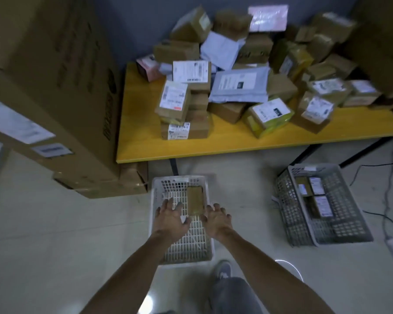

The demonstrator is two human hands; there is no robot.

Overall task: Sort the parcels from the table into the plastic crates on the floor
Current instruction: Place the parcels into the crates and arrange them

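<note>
Two hands are held over the white lattice crate: the left hand and right hand are spread wide, with nothing gripped. A small brown cardboard parcel is seen between their fingertips, inside the crate's far right part. Four labelled parcels are packed in the grey perforated crate. Cardboard boxes and grey poly mailers are heaped on the yellow table. Their white barcode labels are blurred beyond reading.

- Table at back; parcel heap on it, centre to right.
- Big cartons on floor, left of table.
- Left crate on floor before table; one parcel inside, far-right part.
- Right crate apart to its right; several parcels in its far half.
</note>
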